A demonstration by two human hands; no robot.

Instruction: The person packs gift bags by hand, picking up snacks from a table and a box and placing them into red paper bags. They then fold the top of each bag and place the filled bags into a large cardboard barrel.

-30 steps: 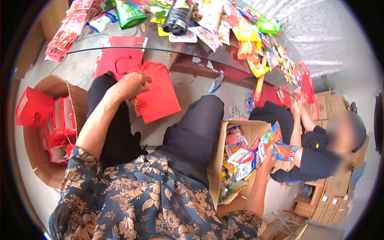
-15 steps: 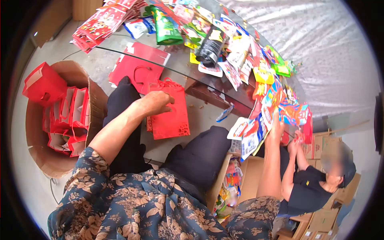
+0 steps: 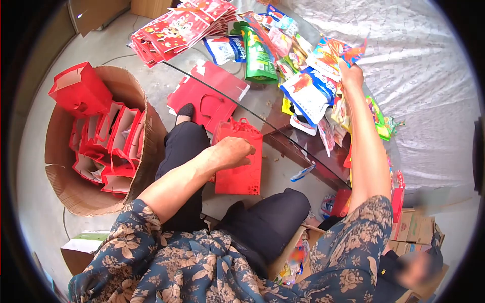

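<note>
My left hand (image 3: 234, 152) is at the upper part of a red paper gift bag (image 3: 241, 174), its fingers curled at the bag's side; the fingertips are partly hidden. The bag stands upright between my knees, its handles showing at the top. My right hand (image 3: 351, 77) reaches over the glass table and is closed on several snack packets. Among them are a blue-and-white pouch (image 3: 312, 95) and an orange-and-blue packet (image 3: 331, 54). Under them lie more snack packets, and beside them is a green pouch (image 3: 259, 58).
A stack of red printed bags (image 3: 184, 28) lies on the table's left end. Left of me stands a round cardboard bin (image 3: 154, 136) full of red bags. A flat red bag (image 3: 209, 96) is seen below the glass. A box of snacks (image 3: 285, 255) and a co-worker (image 3: 404, 265) are right.
My right hand has moved from the table's near right side up and across the snack pile, carrying the packets. My left hand has shifted slightly right over the gift bag. The view has turned.
</note>
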